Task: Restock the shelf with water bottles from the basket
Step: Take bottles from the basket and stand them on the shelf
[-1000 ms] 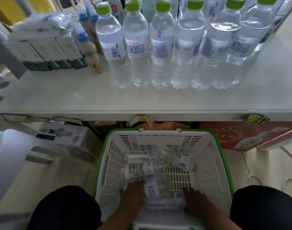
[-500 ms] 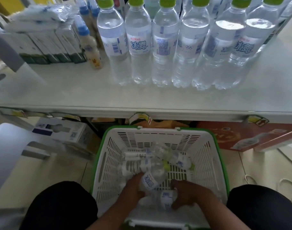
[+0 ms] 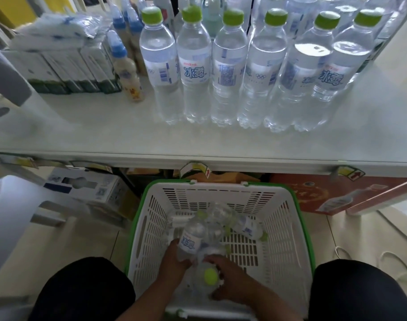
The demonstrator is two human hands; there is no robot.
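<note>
Lifting one clear green-capped water bottle [image 3: 190, 239] in the curled left hand [image 3: 174, 262] and another [image 3: 209, 273] in the right hand [image 3: 230, 279], the person has several left in the white slotted basket [image 3: 283, 239], while six stand on the white shelf [image 3: 105, 135].

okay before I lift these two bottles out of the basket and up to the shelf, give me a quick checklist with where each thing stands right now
1. Left hand grips a bottle: ok, fingers wrapped round its lower body.
2. Right hand grips the second bottle: ok, its green cap points up at the camera.
3. Held bottles free of the loose bottles in the basket: cannot tell, they overlap.
4. Bare space on the shelf in front of the standing row: ok.
5. Caps tight: cannot tell.
6. Standing row upright: ok.
</note>
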